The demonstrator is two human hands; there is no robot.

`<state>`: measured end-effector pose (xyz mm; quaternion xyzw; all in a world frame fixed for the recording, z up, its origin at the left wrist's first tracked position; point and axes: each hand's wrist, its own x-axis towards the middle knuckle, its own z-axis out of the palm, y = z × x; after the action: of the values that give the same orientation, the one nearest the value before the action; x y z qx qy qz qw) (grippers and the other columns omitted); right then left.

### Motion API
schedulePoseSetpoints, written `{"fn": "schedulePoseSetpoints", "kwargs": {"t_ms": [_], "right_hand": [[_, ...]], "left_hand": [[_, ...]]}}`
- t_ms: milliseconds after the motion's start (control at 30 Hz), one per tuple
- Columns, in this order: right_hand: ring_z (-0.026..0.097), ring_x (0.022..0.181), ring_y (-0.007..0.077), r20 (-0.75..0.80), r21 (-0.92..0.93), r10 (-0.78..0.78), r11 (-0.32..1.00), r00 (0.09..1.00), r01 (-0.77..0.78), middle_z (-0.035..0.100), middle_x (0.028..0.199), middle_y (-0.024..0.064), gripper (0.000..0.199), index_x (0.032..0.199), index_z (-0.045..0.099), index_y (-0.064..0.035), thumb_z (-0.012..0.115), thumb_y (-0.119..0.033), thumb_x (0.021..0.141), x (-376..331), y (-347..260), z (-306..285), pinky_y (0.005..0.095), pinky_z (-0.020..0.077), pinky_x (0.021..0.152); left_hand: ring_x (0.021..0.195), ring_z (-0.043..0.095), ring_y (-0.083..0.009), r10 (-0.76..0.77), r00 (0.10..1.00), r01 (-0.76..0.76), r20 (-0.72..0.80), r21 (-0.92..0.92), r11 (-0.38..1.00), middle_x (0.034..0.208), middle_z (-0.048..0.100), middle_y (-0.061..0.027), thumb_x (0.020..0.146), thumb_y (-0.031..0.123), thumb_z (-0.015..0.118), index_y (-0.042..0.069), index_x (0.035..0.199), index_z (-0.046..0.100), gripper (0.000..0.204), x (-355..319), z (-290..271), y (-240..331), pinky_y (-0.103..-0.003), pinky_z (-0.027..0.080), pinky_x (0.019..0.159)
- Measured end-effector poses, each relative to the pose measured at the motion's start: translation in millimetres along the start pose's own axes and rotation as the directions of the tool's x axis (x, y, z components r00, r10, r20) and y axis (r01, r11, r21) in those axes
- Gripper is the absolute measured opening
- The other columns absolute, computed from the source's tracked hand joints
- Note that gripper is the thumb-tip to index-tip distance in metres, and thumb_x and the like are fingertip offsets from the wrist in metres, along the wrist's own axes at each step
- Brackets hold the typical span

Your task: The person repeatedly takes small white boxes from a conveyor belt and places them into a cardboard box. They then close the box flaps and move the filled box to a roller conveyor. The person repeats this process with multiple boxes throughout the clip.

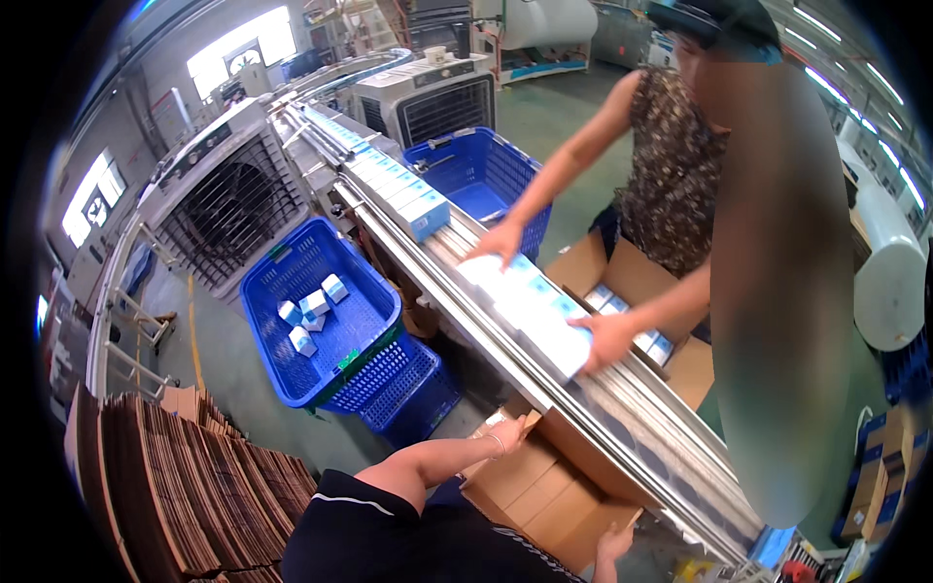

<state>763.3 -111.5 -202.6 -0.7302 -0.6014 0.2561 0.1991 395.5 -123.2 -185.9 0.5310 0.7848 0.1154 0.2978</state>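
Note:
An open brown cardboard carton stands below the near side of a long metal conveyor. My left hand rests on the carton's far flap at its upper edge, fingers curled on the cardboard. At the carton's near right corner, my right hand grips the edge. Across the conveyor a co-worker presses a row of small white-and-blue boxes between both hands on the belt.
More white-and-blue boxes line the conveyor farther back. Two blue plastic baskets flank it, the near one holding several boxes. Flat cardboard sheets are stacked at lower left. The co-worker's open carton and large cooling units stand around.

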Motion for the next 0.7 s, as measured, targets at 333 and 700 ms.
{"fn": "schedulePoseSetpoints", "kwargs": {"t_ms": [333,700], "right_hand": [[0.058,0.093,0.0406,-0.041,-0.156,0.036,0.987,0.999,-0.042,0.060,0.102,0.0245,0.041,0.114,0.045,0.0024,0.063,-0.008,0.078,-5,-15,-1,0.0459,0.0449,0.078],[0.058,0.090,0.0427,-0.008,-0.099,0.056,0.994,0.998,-0.056,0.060,0.097,0.0266,0.037,0.108,0.047,0.0038,0.058,-0.009,0.075,-7,-20,-9,0.0475,0.0451,0.079]], "left_hand": [[0.096,0.059,-0.0373,-0.048,0.996,0.040,0.070,0.109,0.993,0.101,0.059,-0.0250,0.087,0.020,0.048,-0.002,0.125,0.032,0.047,-25,-41,30,-0.042,0.048,0.080],[0.102,0.056,-0.0384,-0.003,1.000,0.006,-0.020,0.141,0.990,0.122,0.046,-0.0234,0.082,0.007,0.050,0.015,0.144,0.005,0.077,-52,-16,10,-0.043,0.046,0.084]]}}
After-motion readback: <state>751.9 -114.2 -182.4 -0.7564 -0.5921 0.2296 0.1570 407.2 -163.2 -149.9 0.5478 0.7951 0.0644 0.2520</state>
